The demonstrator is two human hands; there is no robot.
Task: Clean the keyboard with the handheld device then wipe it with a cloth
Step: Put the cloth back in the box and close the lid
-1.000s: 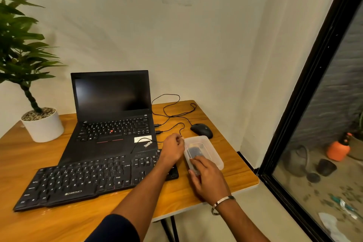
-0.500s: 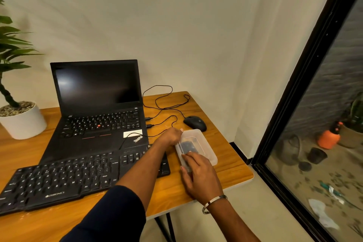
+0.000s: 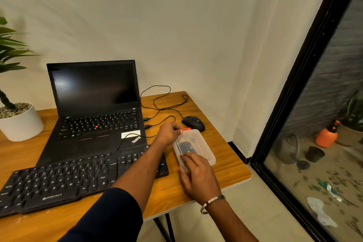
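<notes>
A black external keyboard (image 3: 64, 180) lies on the wooden table (image 3: 222, 165) in front of an open black laptop (image 3: 94, 104). To its right stands a clear plastic box (image 3: 204, 149) with a lid and an orange clip (image 3: 186, 129) at its far end; a dark object shows inside. My left hand (image 3: 169, 132) reaches across the keyboard and pinches the box's far end at the orange clip. My right hand (image 3: 198, 177) presses flat on the near end of the box lid. No cloth is visible.
A black mouse (image 3: 193, 123) sits just beyond the box, its cable (image 3: 163, 104) looping over the table's far corner. A white plant pot (image 3: 20, 122) stands at the left. The table edge is right of the box; a black-framed glass door (image 3: 294, 88) stands further right.
Both hands stay on the box. An orange clip now shows at my left fingers at the box's far end. The camera has shifted slightly.
</notes>
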